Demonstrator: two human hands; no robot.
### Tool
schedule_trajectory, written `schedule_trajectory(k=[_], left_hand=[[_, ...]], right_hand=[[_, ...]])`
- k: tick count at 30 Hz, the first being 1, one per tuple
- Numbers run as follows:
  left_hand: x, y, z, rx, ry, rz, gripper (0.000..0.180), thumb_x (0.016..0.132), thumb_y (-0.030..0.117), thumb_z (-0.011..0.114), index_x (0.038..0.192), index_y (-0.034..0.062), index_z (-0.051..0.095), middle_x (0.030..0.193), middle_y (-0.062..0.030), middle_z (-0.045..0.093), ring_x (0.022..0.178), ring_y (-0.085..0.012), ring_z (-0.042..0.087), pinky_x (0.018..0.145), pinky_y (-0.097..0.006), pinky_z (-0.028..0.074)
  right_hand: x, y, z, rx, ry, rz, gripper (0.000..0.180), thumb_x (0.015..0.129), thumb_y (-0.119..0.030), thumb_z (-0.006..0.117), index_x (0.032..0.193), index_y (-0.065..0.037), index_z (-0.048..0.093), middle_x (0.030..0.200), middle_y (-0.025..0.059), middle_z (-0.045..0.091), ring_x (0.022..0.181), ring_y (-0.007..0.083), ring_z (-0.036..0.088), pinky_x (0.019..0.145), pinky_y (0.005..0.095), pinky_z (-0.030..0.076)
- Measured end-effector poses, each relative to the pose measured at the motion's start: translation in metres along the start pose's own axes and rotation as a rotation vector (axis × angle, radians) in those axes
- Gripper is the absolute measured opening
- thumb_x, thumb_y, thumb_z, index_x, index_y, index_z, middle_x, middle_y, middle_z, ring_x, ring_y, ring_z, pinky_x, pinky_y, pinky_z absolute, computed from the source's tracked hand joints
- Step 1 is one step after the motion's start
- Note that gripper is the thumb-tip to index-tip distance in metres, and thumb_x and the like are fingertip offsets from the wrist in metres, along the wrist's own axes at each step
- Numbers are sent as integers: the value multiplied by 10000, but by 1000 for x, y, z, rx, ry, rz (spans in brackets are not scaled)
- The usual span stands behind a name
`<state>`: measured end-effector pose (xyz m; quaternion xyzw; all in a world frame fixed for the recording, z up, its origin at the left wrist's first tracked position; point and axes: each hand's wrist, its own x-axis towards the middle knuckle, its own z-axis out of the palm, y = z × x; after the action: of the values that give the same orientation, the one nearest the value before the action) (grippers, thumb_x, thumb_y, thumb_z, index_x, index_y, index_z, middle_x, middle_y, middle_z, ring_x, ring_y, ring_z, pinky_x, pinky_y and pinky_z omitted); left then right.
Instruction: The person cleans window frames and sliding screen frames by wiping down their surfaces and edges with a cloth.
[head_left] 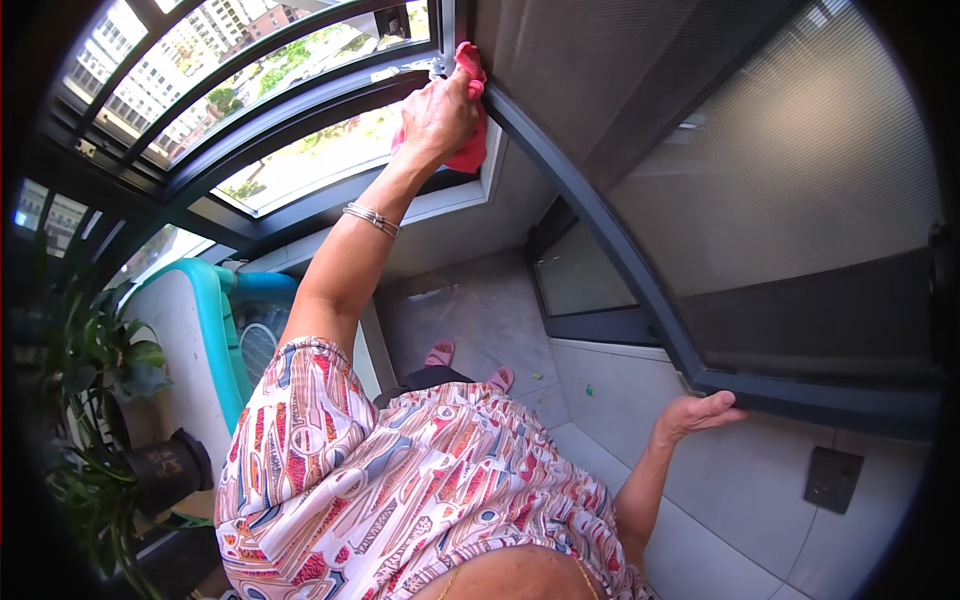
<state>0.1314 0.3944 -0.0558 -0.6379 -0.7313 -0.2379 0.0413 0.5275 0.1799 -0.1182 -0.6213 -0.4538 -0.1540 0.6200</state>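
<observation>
My left hand (438,118) is stretched up to the corner of the dark window frame (290,195), closed around a pinkish-red cloth (468,150). Part of the cloth sticks out above the fingers and part hangs below them, against the frame. A silver bracelet (372,217) circles that wrist. Lower right, my right hand (695,413) has its fingers stretched out along the lower edge of a dark-framed mesh screen panel (640,255). The fingers touch or nearly touch the edge; contact is partly hidden.
At left stand leafy potted plants (140,365) with a dark pot (175,470), beside a turquoise-rimmed tub or basin (210,320). Grey tiles cover the floor (440,300). A dark wall socket (832,480) sits at lower right. Buildings and greenery show outside.
</observation>
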Motion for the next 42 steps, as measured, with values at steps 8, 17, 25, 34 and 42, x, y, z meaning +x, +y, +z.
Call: schedule_trajectory(k=[8,17,25,34,42], left_hand=[[-32,16,6,-254,65,33,252,768,172,585,1012,112,575,751,-180,638,721,-368,639,660,-484,499],[-85,60,12,-713,46,209,384,751,158,603,1131,206,626,766,-209,625,738,-378,623,660,-462,501],[4,4,4,-355,273,-49,208,764,213,598,950,121,612,787,-186,645,768,-369,638,671,-446,501],[-20,27,13,-35,284,217,135,814,196,602,928,128,576,734,-144,605,637,-299,645,489,-397,500],[-36,29,15,-726,222,98,152,767,129,589,911,82,597,731,-147,625,649,-266,637,563,-365,509]], right_hand=[[-3,-1,2,-18,-36,24,488,988,-292,336,1255,117,333,1189,240,421,1050,261,465,911,338,391],[8,-9,-3,34,-115,222,526,982,-347,363,1243,108,321,1133,227,432,970,245,483,834,307,449],[11,1,1,-54,-51,68,592,939,-486,409,1211,39,369,1061,210,456,905,251,492,764,295,459],[8,0,1,-36,-49,72,580,984,-343,360,1315,120,250,1246,272,390,1077,277,463,920,325,407],[11,8,-6,-20,-104,131,592,976,-365,376,1297,122,270,1204,264,423,1052,277,482,902,316,414]])
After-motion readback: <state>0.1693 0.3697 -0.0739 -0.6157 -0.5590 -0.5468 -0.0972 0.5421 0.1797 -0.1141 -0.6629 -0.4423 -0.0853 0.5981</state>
